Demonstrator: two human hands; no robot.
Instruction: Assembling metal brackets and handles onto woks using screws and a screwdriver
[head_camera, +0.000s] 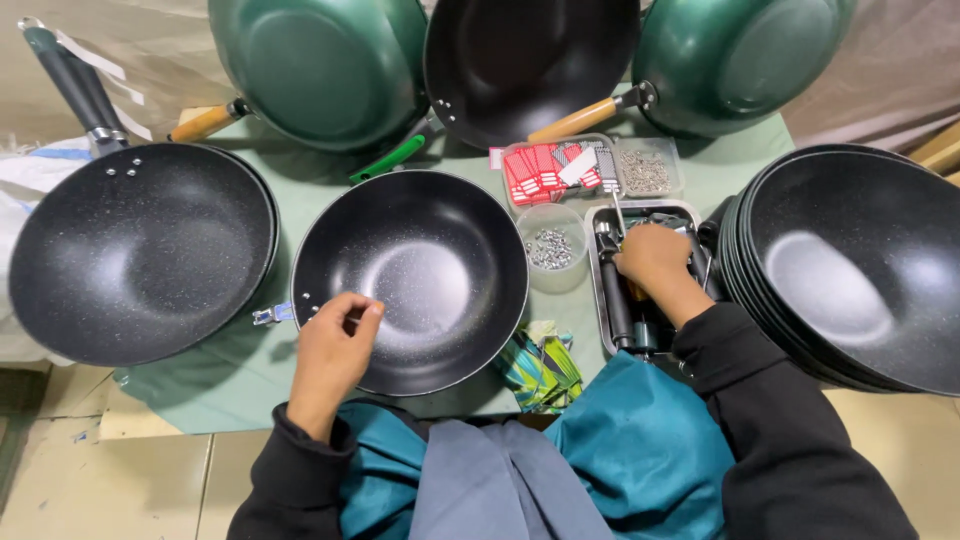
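My left hand (335, 345) pinches the near rim of the black pan (410, 280) before me, and should hold it steady, while my right hand (655, 262) closes on handles in the metal tray (600, 300) beside it.

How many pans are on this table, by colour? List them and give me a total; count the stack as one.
Green pans: 2
Black pans lying singly: 3
Stack of black pans: 1, number inside cannot be told
Total: 6
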